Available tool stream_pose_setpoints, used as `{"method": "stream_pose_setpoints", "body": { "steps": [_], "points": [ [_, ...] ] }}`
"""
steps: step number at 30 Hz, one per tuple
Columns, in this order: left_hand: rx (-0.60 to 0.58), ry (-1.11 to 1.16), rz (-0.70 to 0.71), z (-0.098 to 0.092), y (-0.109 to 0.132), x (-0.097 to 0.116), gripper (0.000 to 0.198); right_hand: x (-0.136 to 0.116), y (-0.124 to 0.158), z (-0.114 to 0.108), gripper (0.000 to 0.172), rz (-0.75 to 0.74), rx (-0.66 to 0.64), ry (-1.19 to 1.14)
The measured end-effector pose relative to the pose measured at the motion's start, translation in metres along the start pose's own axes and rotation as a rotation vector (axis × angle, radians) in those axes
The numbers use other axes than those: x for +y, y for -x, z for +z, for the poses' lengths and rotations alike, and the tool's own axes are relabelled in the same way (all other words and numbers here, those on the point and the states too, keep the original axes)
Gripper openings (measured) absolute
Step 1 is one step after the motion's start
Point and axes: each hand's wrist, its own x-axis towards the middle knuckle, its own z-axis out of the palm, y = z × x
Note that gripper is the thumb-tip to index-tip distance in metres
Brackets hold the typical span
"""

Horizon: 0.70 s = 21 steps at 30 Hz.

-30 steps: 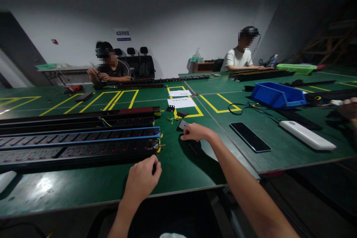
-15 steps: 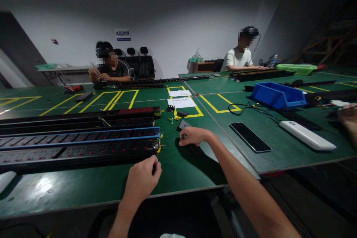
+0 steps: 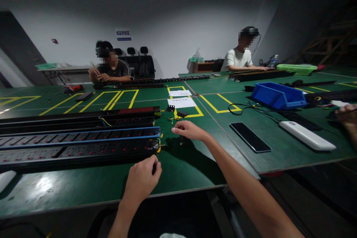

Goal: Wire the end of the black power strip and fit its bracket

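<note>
My left hand (image 3: 142,178) rests near the table's front edge, fingers curled and thumb close to the index finger. Whatever it may hold is hidden. Left of it lie long black power strips (image 3: 106,150) with red-marked sockets, blue edging and green-yellow wires at their right ends. My right hand (image 3: 190,130) hovers over the green table (image 3: 178,178) to the right of those ends, thumb and fingers closed and pointing left. Something small and dark shows under its fingers, too obscured to name. Just beyond it are loose short wires (image 3: 173,119) and a small black bracket (image 3: 170,108).
A phone (image 3: 250,137), a white power bank (image 3: 306,135) with a black cable and a blue bin (image 3: 279,95) stand to the right. White paper labels (image 3: 182,102) lie inside yellow tape. Two people sit across the table; another person's hand (image 3: 347,119) shows at the right edge.
My right hand has moved slightly up and left. The grey plate that showed by its fingers is no longer visible. My left hand has stayed in place.
</note>
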Motion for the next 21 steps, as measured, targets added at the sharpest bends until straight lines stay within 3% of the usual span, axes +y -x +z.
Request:
{"method": "stream_pose_setpoints", "body": {
  "steps": [11, 21],
  "points": [
    [-0.006, 0.014, -0.003, 0.0001, 0.0002, 0.0, 0.02, -0.0045, 0.0022, -0.0006, 0.025, 0.007, 0.016, 0.05],
    [-0.004, 0.001, 0.001, 0.0011, -0.0003, -0.0005, 0.021, -0.0054, 0.0007, 0.0064, 0.028, 0.019, 0.078, 0.105]
  ]
}}
